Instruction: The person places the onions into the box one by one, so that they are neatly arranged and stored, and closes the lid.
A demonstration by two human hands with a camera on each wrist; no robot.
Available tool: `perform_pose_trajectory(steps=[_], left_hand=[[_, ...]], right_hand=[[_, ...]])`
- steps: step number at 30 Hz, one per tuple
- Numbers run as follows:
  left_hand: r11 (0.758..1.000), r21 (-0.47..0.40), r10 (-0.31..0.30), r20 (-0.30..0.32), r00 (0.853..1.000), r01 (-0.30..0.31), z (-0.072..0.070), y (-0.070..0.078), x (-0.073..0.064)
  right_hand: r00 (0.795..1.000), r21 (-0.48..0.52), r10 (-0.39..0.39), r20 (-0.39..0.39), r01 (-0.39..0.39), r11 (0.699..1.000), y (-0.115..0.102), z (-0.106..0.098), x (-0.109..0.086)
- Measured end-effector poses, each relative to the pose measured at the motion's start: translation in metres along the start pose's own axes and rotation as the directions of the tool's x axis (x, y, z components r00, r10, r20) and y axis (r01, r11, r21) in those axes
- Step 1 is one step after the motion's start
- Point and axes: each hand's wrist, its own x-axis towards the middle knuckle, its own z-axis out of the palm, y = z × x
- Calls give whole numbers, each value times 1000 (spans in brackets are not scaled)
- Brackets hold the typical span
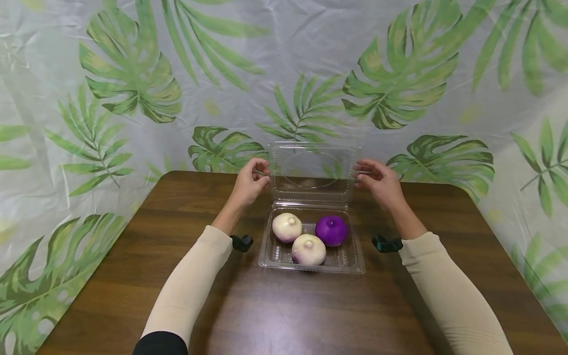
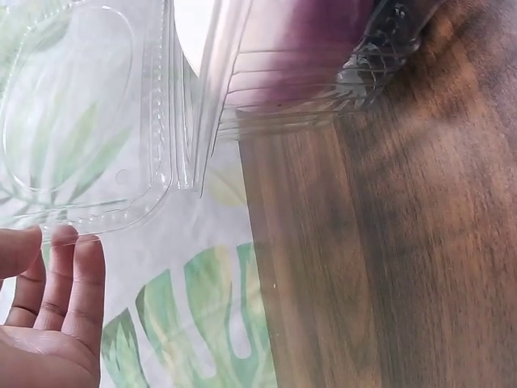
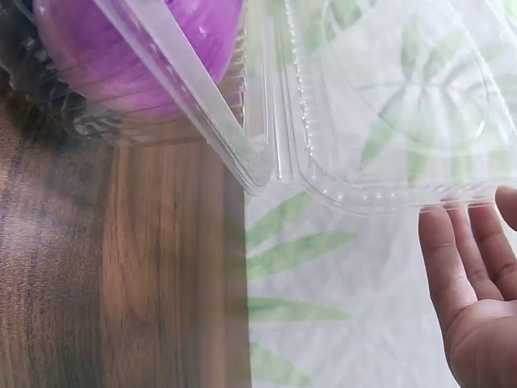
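A clear plastic clamshell box (image 1: pixel 263 256) stands on the table, its hinged lid (image 1: pixel 312 167) raised upright at the back. In its base lie two white onion-like vegetables (image 1: pixel 287 227) with a purple flush low on their sides, and one deep purple one (image 1: pixel 331 230). My left hand (image 1: pixel 250 183) pinches the lid's left edge, thumb on one side and fingertips on the other. At the opposite edge, my right hand (image 1: pixel 380 182) holds the lid lightly between thumb and fairly straight fingers (image 3: pixel 440 250). Each wrist view shows the box from its side.
The brown wooden table (image 1: pixel 310 310) extends in front of and on both sides of the box. A leaf-patterned sheet (image 1: pixel 306 59) hangs close behind its back edge. Dark wrist devices (image 1: pixel 241 242) stick out inward from both wrists, beside the box.
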Motion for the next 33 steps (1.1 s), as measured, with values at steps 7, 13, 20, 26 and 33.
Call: perform_pose_trajectory(steps=[7,13,20,26,33], left_hand=[[1000,-11,6,8,1000,-6,0,0,-3],[1000,11,5,21,1000,-6,-2,1,-8],[1000,15,8,23,1000,-8,-6,2,-11],[1000,19,15,-19,1000,-14,-3,5,-5],[999,45,25,-54,998,-23,1,6,-1]], right_hand=[[1000,37,-6,4,6,999,-2,1,-7],[1000,57,-26,18,25,998,-3,-1,-13],[998,58,-39,52,36,998,-6,-1,-17],[998,49,-43,46,41,998,-8,1,-14],[999,31,5,51,-7,1000,-14,0,-14]])
